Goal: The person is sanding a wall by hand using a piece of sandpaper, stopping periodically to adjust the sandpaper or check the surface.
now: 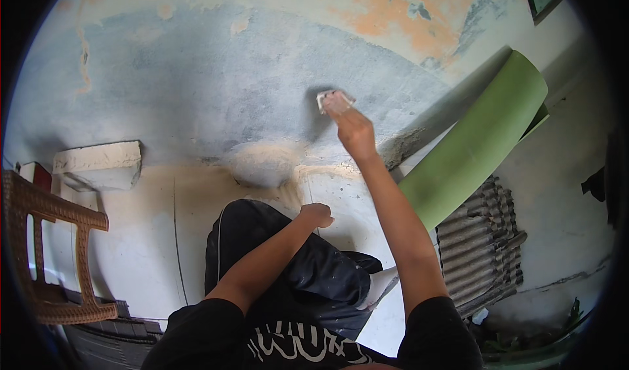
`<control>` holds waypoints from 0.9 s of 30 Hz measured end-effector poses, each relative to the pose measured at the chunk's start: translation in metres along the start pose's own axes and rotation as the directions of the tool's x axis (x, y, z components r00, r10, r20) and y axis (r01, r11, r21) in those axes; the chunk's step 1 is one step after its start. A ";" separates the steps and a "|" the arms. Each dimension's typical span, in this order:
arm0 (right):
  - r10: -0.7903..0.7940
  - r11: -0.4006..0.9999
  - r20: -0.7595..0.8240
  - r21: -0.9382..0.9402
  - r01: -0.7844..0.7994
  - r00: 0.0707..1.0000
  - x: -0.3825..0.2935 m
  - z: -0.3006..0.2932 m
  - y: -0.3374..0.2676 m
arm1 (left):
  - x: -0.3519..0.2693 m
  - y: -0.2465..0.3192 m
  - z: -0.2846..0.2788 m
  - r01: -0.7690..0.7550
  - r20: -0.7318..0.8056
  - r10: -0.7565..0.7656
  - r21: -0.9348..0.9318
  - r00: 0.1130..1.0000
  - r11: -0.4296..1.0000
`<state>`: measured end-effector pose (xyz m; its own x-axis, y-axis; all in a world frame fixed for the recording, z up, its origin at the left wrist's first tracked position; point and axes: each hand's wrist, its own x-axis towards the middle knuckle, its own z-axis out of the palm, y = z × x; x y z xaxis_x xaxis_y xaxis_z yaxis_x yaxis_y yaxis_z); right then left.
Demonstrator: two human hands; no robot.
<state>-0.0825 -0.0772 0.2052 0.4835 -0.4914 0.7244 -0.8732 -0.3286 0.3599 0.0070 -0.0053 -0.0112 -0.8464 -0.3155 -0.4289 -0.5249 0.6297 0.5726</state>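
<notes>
My right hand [355, 127] is raised to the wall [206, 80], whose paint is worn in grey-blue, white and orange patches. Its fingers grip a small pale, folded-looking pad [335, 102], perhaps sandpaper, held at the wall; the hand and pad are slightly blurred. My left hand [317, 216] is curled over my bent knee, above the white floor, and no object shows in it. A rounded, dusty lump [264, 165] bulges at the foot of the wall, with pale dust around it.
A rolled green sheet [476, 139] leans against the wall at right, near stacked corrugated sheets [479, 247]. At left are a pale block [100, 166] by the wall and a brown woven-pattern plastic chair [88, 267]. Dusty tiles [142, 242] lie around my legs.
</notes>
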 end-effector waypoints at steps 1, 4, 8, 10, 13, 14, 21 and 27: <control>-0.017 0.998 -0.002 -0.058 0.017 1.000 0.005 -0.010 -0.001 | -0.001 0.002 0.001 -0.005 -0.007 0.005 0.003 1.000 1.000; -0.095 0.955 -0.180 -0.294 0.038 0.979 0.057 -0.031 0.024 | -0.001 0.005 -0.001 -0.011 0.024 0.011 0.006 1.000 1.000; -0.130 0.957 -0.372 -0.291 0.018 0.919 0.145 -0.061 0.059 | -0.005 0.006 -0.005 0.011 0.036 -0.012 0.011 0.999 1.000; -0.087 0.985 -0.414 -0.171 0.017 0.906 0.180 -0.061 0.052 | -0.006 0.003 -0.004 0.010 0.026 -0.010 -0.001 1.000 1.000; 0.020 0.997 -0.393 -0.061 -0.048 0.919 0.178 -0.034 0.037 | -0.007 0.006 -0.003 0.026 0.042 -0.026 0.001 0.999 1.000; 0.072 0.992 -0.397 -0.064 -0.106 0.915 0.169 -0.023 0.032 | -0.007 0.008 -0.004 0.031 0.044 -0.031 -0.007 0.999 0.999; 0.097 0.994 -0.264 -0.019 -0.106 0.959 0.054 0.059 -0.016 | -0.011 0.011 -0.002 0.010 0.058 -0.010 -0.007 0.998 1.000; 0.066 0.995 0.125 0.063 -0.074 0.990 -0.037 0.081 -0.053 | -0.005 0.004 -0.004 0.046 0.068 -0.044 -0.029 0.997 0.999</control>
<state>-0.0491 -0.1073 0.1116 0.4288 -0.6093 0.6670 -0.9011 -0.3416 0.2672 0.0089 -0.0042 -0.0044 -0.8145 -0.2936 -0.5004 -0.5656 0.5939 0.5722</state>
